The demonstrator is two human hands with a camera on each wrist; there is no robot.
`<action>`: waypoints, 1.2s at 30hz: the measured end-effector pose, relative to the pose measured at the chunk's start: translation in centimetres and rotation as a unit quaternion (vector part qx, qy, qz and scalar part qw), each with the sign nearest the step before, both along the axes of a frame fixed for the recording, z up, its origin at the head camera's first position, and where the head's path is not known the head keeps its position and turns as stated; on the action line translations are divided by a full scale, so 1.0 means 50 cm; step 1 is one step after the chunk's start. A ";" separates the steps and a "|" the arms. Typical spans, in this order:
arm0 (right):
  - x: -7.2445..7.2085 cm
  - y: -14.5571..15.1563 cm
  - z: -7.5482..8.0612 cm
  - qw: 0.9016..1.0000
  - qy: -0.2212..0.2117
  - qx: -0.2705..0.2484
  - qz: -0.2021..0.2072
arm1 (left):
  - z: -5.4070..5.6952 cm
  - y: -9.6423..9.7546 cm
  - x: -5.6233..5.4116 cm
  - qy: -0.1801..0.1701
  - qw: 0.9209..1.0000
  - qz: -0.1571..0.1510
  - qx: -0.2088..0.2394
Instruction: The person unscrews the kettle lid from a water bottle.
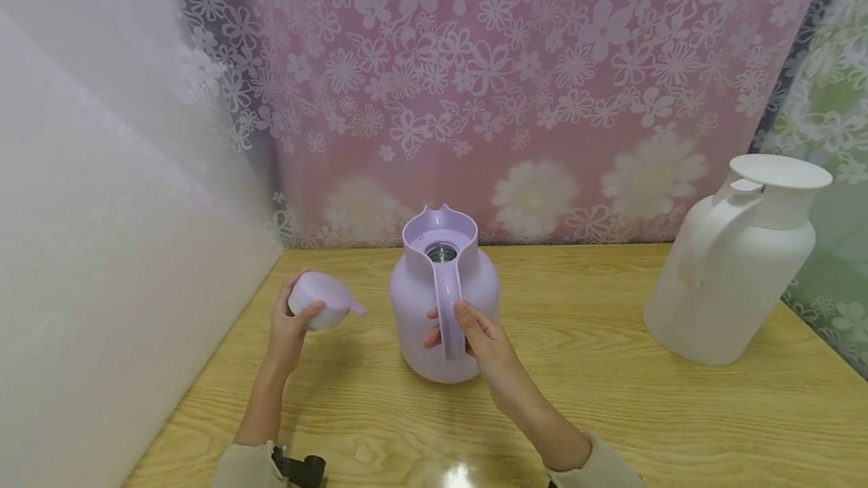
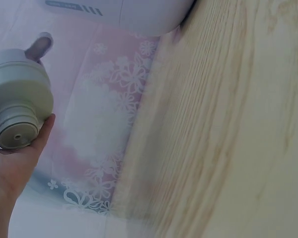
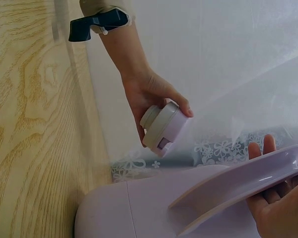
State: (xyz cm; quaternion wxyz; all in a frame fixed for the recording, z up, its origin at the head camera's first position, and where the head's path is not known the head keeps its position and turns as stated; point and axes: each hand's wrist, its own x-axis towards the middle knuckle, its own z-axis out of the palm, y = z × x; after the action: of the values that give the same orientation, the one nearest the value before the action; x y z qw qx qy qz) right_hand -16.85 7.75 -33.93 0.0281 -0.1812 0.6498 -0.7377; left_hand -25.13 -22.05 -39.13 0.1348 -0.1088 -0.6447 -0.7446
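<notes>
A lilac thermos jug [image 1: 415,315] stands upright on the table with its handle toward me and its mouth uncovered, showing a shiny metal-looking neck inside. My right hand [image 1: 493,360] grips the jug's handle [image 1: 447,307], thumb along the top and fingers passed through behind it. To the left of the jug, my left hand [image 1: 288,326] holds the jug's lid [image 1: 325,296] above the table. This lid has a lilac top with a projecting tab and a pale underside. In the left wrist view its round threaded stopper [image 2: 16,129] points down, the thumb and fingers around its side.
A larger white jug [image 1: 739,269], lid in place, stands at the right on the wood-grain table [image 1: 576,405]. Behind the table hangs a pink flowered curtain [image 1: 461,96]. A pale wall or sheet [image 1: 122,247] runs along the left edge.
</notes>
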 end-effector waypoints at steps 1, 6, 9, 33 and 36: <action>0.000 0.000 0.000 1.000 0.001 0.000 0.000 | 0.001 -0.001 -0.001 -0.006 1.000 0.006 -0.020; -0.001 0.001 -0.001 1.000 0.005 -0.001 0.002 | 0.007 -0.004 -0.004 -0.045 0.991 0.017 -0.124; -0.001 0.001 -0.001 1.000 0.006 -0.001 0.003 | 0.010 -0.003 -0.009 -0.045 0.982 0.012 -0.181; -0.001 0.001 -0.001 1.000 0.004 -0.003 0.004 | -0.018 0.038 -0.051 0.096 0.742 0.047 -0.662; 0.000 0.001 0.000 1.000 0.003 -0.003 0.003 | -0.021 0.044 -0.054 0.109 0.710 0.038 -0.695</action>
State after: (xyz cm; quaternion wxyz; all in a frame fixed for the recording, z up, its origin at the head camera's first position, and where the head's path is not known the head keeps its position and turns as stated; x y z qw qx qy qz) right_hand -16.87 7.82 -33.94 0.0277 -0.1854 0.6474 -0.7387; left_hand -27.83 -19.87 -40.17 0.1188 -0.2274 -0.9644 -0.0638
